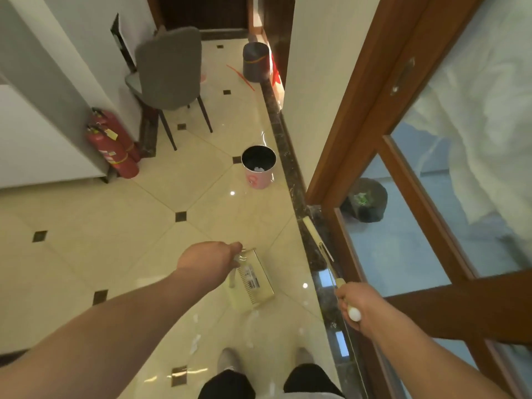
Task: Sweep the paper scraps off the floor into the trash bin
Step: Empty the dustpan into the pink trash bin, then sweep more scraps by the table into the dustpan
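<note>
Here both arms reach forward — left hand (211, 259) fingers grip dustpan (254, 279), right hand (355, 305) fingers grip broom (318, 241).

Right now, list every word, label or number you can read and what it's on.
None can be read.
Dustpan: printed sticker, too blurred.
Pink bin: a red mark, not legible.
Fire extinguishers: labels and a yellow tag, too small.
Far bin: an orange stripe only, no text.

Both bare forearms are extended forward above the shoes (230, 359). The left hand (211, 262) is closed around the dustpan handle (240, 256), ahead of the shoes; the right hand (355, 305) is clenched on the broom handle (335, 272), off to their right.
</note>
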{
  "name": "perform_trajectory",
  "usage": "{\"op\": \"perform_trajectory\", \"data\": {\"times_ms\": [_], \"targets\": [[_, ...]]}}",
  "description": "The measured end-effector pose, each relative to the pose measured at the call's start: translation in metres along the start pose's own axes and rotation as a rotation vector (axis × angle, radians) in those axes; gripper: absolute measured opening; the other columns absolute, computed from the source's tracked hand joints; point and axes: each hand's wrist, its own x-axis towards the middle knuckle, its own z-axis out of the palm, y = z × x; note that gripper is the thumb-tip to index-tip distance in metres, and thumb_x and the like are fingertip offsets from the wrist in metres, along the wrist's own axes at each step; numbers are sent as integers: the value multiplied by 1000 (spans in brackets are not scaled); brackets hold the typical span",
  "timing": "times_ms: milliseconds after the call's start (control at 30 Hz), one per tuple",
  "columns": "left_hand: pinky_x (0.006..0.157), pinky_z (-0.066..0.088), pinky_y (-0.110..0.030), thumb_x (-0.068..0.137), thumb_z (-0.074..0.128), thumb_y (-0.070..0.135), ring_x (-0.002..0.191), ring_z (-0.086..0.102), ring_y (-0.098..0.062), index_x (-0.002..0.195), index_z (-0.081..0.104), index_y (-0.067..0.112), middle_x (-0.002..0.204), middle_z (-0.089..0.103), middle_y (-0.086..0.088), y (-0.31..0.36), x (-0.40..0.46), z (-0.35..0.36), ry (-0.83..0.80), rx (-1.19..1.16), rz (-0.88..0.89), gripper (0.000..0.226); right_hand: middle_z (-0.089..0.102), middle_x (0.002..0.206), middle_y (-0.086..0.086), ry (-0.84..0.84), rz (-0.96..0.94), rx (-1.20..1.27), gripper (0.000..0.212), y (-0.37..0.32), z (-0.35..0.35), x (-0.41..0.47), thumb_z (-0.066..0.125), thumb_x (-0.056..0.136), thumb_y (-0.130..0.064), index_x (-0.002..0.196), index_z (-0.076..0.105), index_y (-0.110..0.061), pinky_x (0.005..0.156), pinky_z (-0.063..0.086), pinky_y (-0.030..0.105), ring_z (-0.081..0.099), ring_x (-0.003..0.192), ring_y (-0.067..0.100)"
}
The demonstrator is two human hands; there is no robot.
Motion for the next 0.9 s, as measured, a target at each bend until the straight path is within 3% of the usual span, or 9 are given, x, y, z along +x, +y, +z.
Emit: {"op": "perform_trajectory", "data": {"times_ms": [167, 267, 400, 500, 600, 733, 900], "targets": [[63, 50, -35, 103, 42, 54, 88, 66, -28, 130, 47, 35, 98, 66, 1, 53, -41, 36, -36, -67, -160, 33, 55, 65, 11, -5, 69, -135, 14, 24, -23, 69, 55, 95, -7, 102, 65, -2, 42, 42, 23, 49, 49, 19], [62, 48, -32, 103, 42, 54, 88, 66, -26, 133, 47, 34, 99, 68, 2, 88, -61, 57, -17, -79, -252, 37, 53, 74, 9, -120, 108, -172, 11, 43, -22, 88, 51, 96, -5, 88, 57, -8, 38, 44, 21, 50, 55, 17], [58, 43, -31, 103, 40, 54, 84, 66, -24, 137, 45, 36, 97, 68, 3, 135, -89, 79, -36, -110, -358, 38, 51, 75, 4, -311, 149, -239, 18, 94, -20, 68, 48, 97, -5, 82, 47, -15, 47, 44, 26, 52, 56, 14], [57, 42, -31, 103, 41, 55, 81, 66, -26, 133, 48, 35, 92, 68, 2, 151, -112, 89, -10, -117, -431, 36, 52, 69, 5, -358, 233, -210, 9, 111, -34, 44, 51, 96, -5, 96, 58, -9, 47, 44, 20, 49, 48, 13], [62, 50, -32, 102, 43, 56, 85, 68, -27, 133, 48, 37, 95, 70, 2, 157, -138, 96, 2, -147, -503, 37, 53, 59, 4, -389, 260, -127, 16, 108, -55, 32, 57, 95, -7, 110, 62, -6, 41, 39, 18, 46, 40, 10], [65, 55, -35, 101, 47, 52, 86, 68, -28, 131, 51, 35, 96, 70, 0, 165, -173, 98, 15, -155, -545, 35, 50, 54, 4, -369, 162, -133, 11, 118, -70, 15, 57, 94, -6, 105, 61, -5, 43, 30, 20, 40, 43, 12], [66, 57, -36, 102, 46, 51, 85, 68, -27, 128, 52, 32, 94, 70, 1, 176, -224, 119, 50, -147, -550, 34, 53, 62, 9, -168, 64, -287, 9, 166, -62, -6, 53, 95, -4, 90, 61, -4, 47, 39, 26, 46, 44, 17]]}}
